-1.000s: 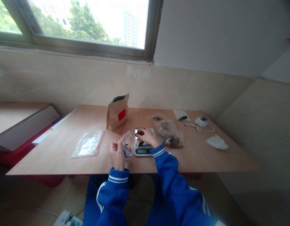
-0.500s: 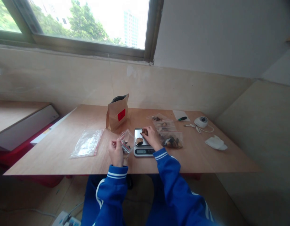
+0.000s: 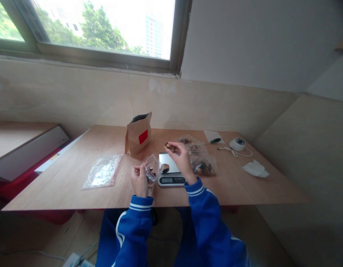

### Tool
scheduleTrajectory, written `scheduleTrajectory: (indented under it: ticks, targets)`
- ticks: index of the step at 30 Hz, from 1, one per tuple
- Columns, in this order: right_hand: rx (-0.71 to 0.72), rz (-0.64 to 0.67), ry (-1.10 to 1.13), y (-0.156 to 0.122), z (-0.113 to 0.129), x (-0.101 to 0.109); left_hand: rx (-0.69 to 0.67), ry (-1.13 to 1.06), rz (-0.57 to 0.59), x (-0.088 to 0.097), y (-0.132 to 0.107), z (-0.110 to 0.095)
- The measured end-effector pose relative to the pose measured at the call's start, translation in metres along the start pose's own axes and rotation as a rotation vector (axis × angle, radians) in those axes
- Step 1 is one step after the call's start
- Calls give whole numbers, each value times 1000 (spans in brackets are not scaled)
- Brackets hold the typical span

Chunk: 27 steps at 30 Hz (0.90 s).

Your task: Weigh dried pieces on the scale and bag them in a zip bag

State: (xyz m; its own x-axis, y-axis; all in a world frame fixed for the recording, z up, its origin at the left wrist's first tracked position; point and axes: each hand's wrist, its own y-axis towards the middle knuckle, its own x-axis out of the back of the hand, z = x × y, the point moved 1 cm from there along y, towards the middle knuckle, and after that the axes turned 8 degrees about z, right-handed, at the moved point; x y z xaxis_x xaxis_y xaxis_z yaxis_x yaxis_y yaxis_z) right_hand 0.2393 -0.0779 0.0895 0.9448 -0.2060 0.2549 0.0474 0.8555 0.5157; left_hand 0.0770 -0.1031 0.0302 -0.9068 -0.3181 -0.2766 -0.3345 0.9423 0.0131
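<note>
My left hand (image 3: pixel 139 179) is closed on the edge of a small clear zip bag (image 3: pixel 151 169), held upright just left of a digital kitchen scale (image 3: pixel 170 173). One brown piece (image 3: pixel 165 168) lies on the scale's shiny plate. My right hand (image 3: pixel 182 158) is raised above the scale's far end, its fingers pinched on a small brown piece (image 3: pixel 169 147). Both arms wear blue sleeves with white stripes.
A brown paper pouch (image 3: pixel 138 134) with a red label stands behind the scale. Filled zip bags (image 3: pixel 202 164) lie to the right, empty ones (image 3: pixel 102 171) to the left. Farther right are a green-handled tool (image 3: pixel 216 140), a white round device (image 3: pixel 238 143) and crumpled tissue (image 3: pixel 255 168).
My right hand rose from the scale plate with a brown piece pinched in its fingers. One piece stays on the plate. My left hand kept the zip bag nearly still.
</note>
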Motion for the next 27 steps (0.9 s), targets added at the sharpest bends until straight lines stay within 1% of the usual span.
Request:
scheduleTrajectory:
  ticks: [1,3,5,6,7,9,11,13,15,17,19,21,23,24,25,27]
  targets:
    - [4,33,18,0,12,-2,11,-10,-2,-1,0,0]
    - [-2,180,32,-2,28,-7,29,-26,-16,-2,0,-3]
    - [-31,326,72,-7,33,-9,5,-21,-51,-2,1,-5]
    - [-54,358,110,-9,30,-10,-6,-26,-60,-2,1,-6]
    - [-80,354,149,-12,25,-9,-9,-42,-60,-1,2,-6]
    - [-134,276,173,-17,8,-7,1,-94,-45,0,3,-4]
    - [-160,224,62,-23,-11,-5,20,-120,-40,0,3,-1]
    - [-152,253,-140,-30,-30,-7,30,-127,-47,0,2,2]
    - [-121,335,-314,-38,-43,-11,37,-145,-46,-1,1,4]
    - [-91,394,-419,-44,-51,-15,40,-162,-36,-2,1,4]
    - [-77,400,-482,-47,-52,-18,44,-173,-21,-1,0,4]
    - [-73,388,-506,-47,-49,-18,51,-177,-10,0,0,3]
    - [-70,332,-477,-43,-42,-14,58,-170,-11,1,0,1]
    - [-67,268,-439,-40,-36,-11,63,-166,-13,2,0,1]
    - [-64,175,-387,-37,-30,-8,68,-164,-13,2,-1,0]
    - [-45,-54,-272,-31,-14,-2,76,-174,-2,1,-2,-1]
